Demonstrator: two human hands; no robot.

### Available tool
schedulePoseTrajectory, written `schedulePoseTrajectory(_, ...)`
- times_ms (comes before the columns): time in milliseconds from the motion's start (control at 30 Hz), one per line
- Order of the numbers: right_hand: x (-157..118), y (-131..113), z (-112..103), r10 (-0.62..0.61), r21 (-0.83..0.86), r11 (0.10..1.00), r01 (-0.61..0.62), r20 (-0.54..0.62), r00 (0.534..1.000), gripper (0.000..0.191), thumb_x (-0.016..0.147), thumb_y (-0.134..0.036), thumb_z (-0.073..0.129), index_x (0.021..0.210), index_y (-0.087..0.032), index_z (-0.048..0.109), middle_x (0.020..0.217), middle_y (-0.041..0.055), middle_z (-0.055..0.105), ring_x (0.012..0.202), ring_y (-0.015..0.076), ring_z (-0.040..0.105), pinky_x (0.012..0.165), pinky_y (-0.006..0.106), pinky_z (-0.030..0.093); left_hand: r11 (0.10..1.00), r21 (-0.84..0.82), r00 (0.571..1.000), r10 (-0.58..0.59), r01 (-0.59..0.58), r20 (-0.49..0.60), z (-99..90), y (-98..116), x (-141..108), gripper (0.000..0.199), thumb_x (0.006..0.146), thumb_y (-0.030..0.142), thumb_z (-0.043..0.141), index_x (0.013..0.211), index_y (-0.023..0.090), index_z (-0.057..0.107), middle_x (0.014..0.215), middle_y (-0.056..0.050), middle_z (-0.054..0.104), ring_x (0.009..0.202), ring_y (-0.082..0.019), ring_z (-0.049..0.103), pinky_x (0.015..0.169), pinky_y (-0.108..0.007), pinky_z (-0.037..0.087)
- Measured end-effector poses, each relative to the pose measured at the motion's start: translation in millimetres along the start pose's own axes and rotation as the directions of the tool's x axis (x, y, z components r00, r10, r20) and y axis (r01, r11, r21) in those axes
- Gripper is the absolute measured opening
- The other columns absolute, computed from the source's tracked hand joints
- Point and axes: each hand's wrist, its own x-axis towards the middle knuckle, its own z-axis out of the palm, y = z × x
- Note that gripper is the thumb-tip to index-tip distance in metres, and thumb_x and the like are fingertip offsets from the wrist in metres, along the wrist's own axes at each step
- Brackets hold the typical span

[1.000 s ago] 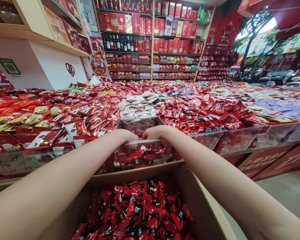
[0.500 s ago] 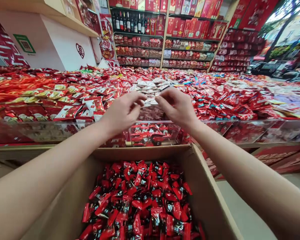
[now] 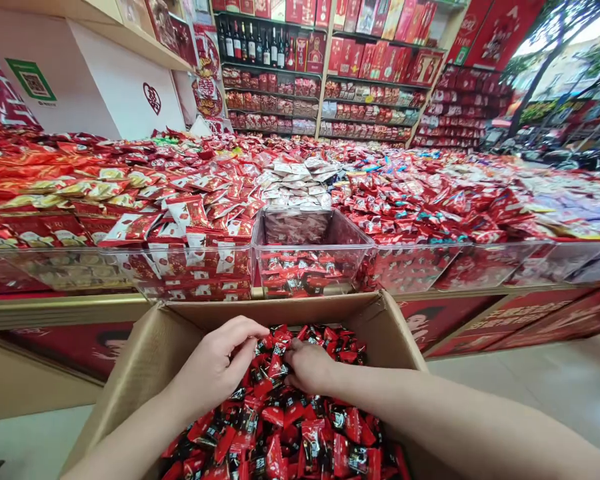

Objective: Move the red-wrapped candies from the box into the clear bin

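Head-worn view, looking forward and down, cardboard box (image 3: 145, 360) near, shelves (image 3: 325, 80) far off

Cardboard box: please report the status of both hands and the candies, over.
Left hand open, by the candies. Right hand among them, grip unclear. Wrapped candies heaped in cardboard box. Box's far wall stands between hands and clear bin.

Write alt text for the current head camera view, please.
A person's left hand and right hand reach into an open cardboard box of red-and-black wrapped packets. Beyond it stands a clear plastic bin, partly filled with similar ones, amid heaps of colorful packets, with stocked shelves behind.
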Motion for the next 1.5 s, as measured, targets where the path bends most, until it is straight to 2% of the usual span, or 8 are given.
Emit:
schedulePoseTrajectory(233,-9,-15,-22,0.025,0.206,0.979,0.003,-0.134,0.991,0.023,0.064,-0.036,0.059,0.077,-0.018,0.057,0.072,0.0010,0.057,0.066,0.0138,0.052,0.056,0.022,0.039,0.966,-0.024,0.963,-0.254,0.257,0.093,5.4,-5,-9,0.025,0.079,0.026,0.045,0.103,0.022,0.051,0.107,-0.004,0.054,0.099,-0.019,0.050,0.086,-0.031,0.039)
schedulePoseTrajectory(367,-16,-30,-40,0.114,0.717,0.694,0.072,-0.208,0.972,0.028,0.054,-0.034,0.069,0.063,-0.016,0.049,0.055,-0.0066,0.045,0.050,0.0055,0.037,0.044,0.017,0.028,0.823,-0.330,0.885,-0.400,0.462,0.239,6.8,5,-7,0.036,0.072,0.031,0.055,0.105,0.017,0.049,0.100,-0.007,0.060,0.089,-0.020,0.056,0.073,-0.030,0.046)
schedulePoseTrajectory(533,-28,-38,-55,0.141,0.929,0.358,0.098,-0.157,0.977,0.046,0.043,-0.042,0.075,0.052,-0.015,0.039,0.048,-0.0076,0.040,0.047,0.0042,0.031,0.044,0.018,0.026,0.720,-0.530,0.892,-0.402,0.448,0.207,2.7,20,3,0.021,0.073,0.031,0.056,0.084,0.013,0.059,0.075,-0.002,0.065,0.067,-0.015,0.056,0.060,-0.024,0.044)
schedulePoseTrajectory(900,-49,-21,-89,0.177,0.950,0.048,0.307,-0.311,0.934,0.035,0.055,-0.042,0.070,0.064,-0.013,0.051,0.055,-0.0041,0.049,0.048,0.0045,0.038,0.048,0.019,0.030,0.676,-0.680,0.941,-0.332,0.284,0.062,0.3,38,25,0.024,0.071,0.027,0.062,0.093,0.022,0.054,0.086,0.004,0.062,0.083,-0.012,0.055,0.074,-0.020,0.044)
schedulePoseTrajectory(1100,-59,-19,-100,0.115,0.905,0.184,0.384,-0.408,0.906,0.035,0.062,-0.032,0.067,0.090,-0.016,0.053,0.076,-0.0008,0.055,0.063,0.0076,0.049,0.058,0.020,0.039,0.709,-0.612,0.920,-0.383,0.351,0.084,17.5,43,19,0.043,0.072,0.023,0.060,0.110,0.029,0.040,0.092,0.003,0.058,0.090,-0.014,0.054,0.079,-0.025,0.046)
schedulePoseTrajectory(1267,-71,-16,-124,-0.016,0.580,0.703,0.411,-0.566,0.824,0.007,0.072,-0.024,0.059,0.071,-0.017,0.062,0.067,-0.0010,0.060,0.062,0.0081,0.052,0.059,0.019,0.040,0.783,-0.550,0.942,-0.334,0.291,0.023,25.9,42,11,0.057,0.073,0.023,0.056,0.119,0.031,0.024,0.084,0.003,0.057,0.074,-0.013,0.056,0.066,-0.025,0.047)
schedulePoseTrajectory(1467,-79,30,-208,0.035,0.191,0.954,0.231,-0.836,0.547,0.013,0.074,-0.027,0.055,0.079,-0.018,0.063,0.074,-0.0001,0.062,0.068,0.0101,0.055,0.063,0.023,0.041,0.859,-0.402,0.937,-0.350,0.318,-0.007,26.1,21,-1,0.044,0.079,0.035,0.045,0.119,0.029,0.028,0.092,-0.001,0.053,0.076,-0.015,0.054,0.067,-0.026,0.046)
schedulePoseTrajectory(1500,-74,40,-222,0.036,0.144,0.978,0.150,-0.828,0.559,0.012,0.074,-0.025,0.055,0.078,-0.018,0.064,0.073,0.0000,0.062,0.067,0.0104,0.055,0.063,0.023,0.041,0.863,-0.382,0.935,-0.354,0.330,0.007,26.3,18,-1,0.043,0.079,0.034,0.044,0.119,0.029,0.029,0.091,-0.001,0.053,0.074,-0.014,0.054,0.066,-0.026,0.046)
